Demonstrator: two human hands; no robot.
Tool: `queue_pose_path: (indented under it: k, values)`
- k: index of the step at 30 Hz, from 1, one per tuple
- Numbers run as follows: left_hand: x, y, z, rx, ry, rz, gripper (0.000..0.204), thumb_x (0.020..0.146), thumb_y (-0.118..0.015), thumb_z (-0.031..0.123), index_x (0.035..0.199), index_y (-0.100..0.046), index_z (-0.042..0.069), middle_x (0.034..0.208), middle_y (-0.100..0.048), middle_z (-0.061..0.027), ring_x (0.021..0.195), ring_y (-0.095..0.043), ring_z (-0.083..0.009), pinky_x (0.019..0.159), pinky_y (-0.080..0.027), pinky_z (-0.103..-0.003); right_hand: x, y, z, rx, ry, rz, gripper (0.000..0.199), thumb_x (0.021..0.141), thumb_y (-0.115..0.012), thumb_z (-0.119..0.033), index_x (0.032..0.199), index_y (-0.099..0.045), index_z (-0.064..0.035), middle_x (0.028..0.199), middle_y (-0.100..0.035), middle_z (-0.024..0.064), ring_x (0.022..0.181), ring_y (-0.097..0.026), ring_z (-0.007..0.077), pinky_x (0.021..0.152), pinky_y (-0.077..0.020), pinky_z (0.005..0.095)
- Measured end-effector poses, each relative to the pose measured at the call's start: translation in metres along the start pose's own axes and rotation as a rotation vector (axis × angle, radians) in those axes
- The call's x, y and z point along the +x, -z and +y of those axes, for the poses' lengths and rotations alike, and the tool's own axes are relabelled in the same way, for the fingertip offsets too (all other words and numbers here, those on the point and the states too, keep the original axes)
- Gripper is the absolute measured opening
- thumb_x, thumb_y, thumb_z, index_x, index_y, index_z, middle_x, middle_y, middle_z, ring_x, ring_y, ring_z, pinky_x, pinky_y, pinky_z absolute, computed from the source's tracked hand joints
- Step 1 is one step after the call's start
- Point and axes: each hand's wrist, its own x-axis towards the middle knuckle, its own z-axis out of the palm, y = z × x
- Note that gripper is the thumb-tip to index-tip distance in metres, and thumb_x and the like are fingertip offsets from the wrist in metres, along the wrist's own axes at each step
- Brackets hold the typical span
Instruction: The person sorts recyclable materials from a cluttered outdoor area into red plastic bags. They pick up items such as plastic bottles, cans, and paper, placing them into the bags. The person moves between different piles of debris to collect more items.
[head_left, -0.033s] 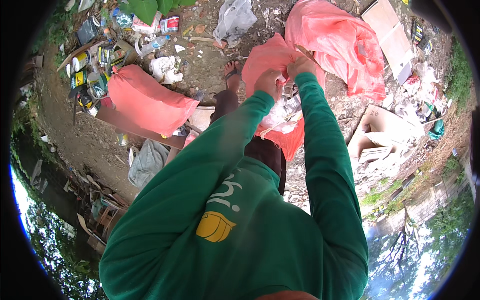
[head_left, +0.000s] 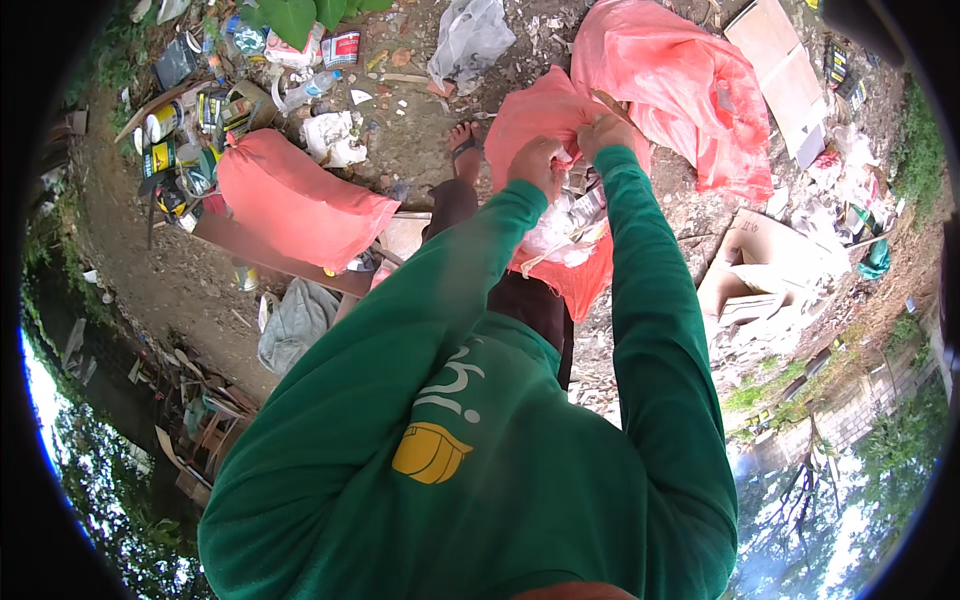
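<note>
In front of me is a coral-red woven sack (head_left: pixel 530 110), its mouth gaping toward me. Crumpled clear plastic and pale wrappers (head_left: pixel 565 235) show inside it. My left hand (head_left: pixel 537 168) is closed on the bunched left side of the sack's mouth. Closed on the far right side of that mouth is my right hand (head_left: pixel 605 135). A thin brown strip (head_left: pixel 612 105) sticks out by the right hand's fingers; I cannot tell what it is or whether the hand holds it. The fingertips of both hands are partly hidden.
A second red sack (head_left: pixel 670 90) lies beyond to the right, and a filled one (head_left: pixel 300 200) to the left. Flattened cardboard (head_left: pixel 775 70), an open carton (head_left: pixel 755 265), cans and bottles (head_left: pixel 310 90), a clear plastic bag (head_left: pixel 468 40) and a grey sack (head_left: pixel 298 325) litter the dirt.
</note>
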Motion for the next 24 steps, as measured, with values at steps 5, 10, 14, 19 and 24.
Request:
queue_pose_path:
  k: [5, 10, 14, 19, 24]
  values:
    - [0.022, 0.039, 0.032, 0.102, -0.024, -0.003, 0.020, 0.075, -0.078, 0.017, 0.086, -0.067, 0.004, 0.084, -0.068, -0.0139, 0.075, -0.066, -0.0256, 0.069, -0.051, -0.034, -0.016, -0.018, 0.033, 0.386, 0.201, 0.254, 0.030, 0.084, -0.057, -0.031, 0.080, -0.061, -0.0017, 0.088, -0.065, 0.0248, 0.084, -0.063, 0.0433, 0.078, -0.0485, 0.0491]
    - [0.049, 0.052, 0.034, -0.015, 0.160, -0.159, 0.023, 0.076, -0.079, 0.018, 0.090, -0.069, 0.003, 0.086, -0.070, -0.0112, 0.071, -0.064, -0.0188, 0.067, -0.051, -0.033, -0.031, -0.028, 0.037, 0.552, 0.096, 0.409, 0.029, 0.084, -0.058, -0.030, 0.082, -0.063, -0.0022, 0.082, -0.065, 0.0227, 0.080, -0.063, 0.0421, 0.075, -0.0493, 0.0474]
    - [0.054, 0.053, 0.051, -0.026, 0.307, -0.076, 0.022, 0.079, -0.077, 0.017, 0.090, -0.068, 0.001, 0.084, -0.068, -0.0075, 0.070, -0.061, -0.0131, 0.064, -0.051, -0.031, -0.044, -0.024, 0.117, 0.639, -0.050, 0.582, 0.024, 0.085, -0.060, -0.026, 0.085, -0.066, -0.0020, 0.080, -0.068, 0.0191, 0.072, -0.066, 0.0319, 0.069, -0.0514, 0.0409]
    - [0.045, 0.050, 0.036, -0.110, 0.147, -0.205, 0.020, 0.080, -0.076, 0.014, 0.089, -0.065, 0.000, 0.084, -0.066, -0.0076, 0.069, -0.060, -0.0113, 0.061, -0.051, -0.028, -0.072, 0.029, 0.117, 0.658, 0.117, 0.594, 0.014, 0.085, -0.062, -0.015, 0.090, -0.067, -0.0034, 0.083, -0.068, 0.0081, 0.070, -0.063, 0.0152, 0.068, -0.0521, 0.0318]
    - [0.033, 0.059, 0.041, -0.010, 0.035, -0.173, 0.013, 0.075, -0.071, 0.004, 0.086, -0.063, 0.003, 0.085, -0.065, -0.0114, 0.076, -0.064, -0.0223, 0.070, -0.050, -0.032, -0.042, 0.004, 0.045, 0.615, 0.427, 0.450, 0.015, 0.082, -0.066, -0.012, 0.096, -0.069, -0.0082, 0.092, -0.068, 0.0121, 0.083, -0.067, 0.0263, 0.078, -0.0534, 0.0359]
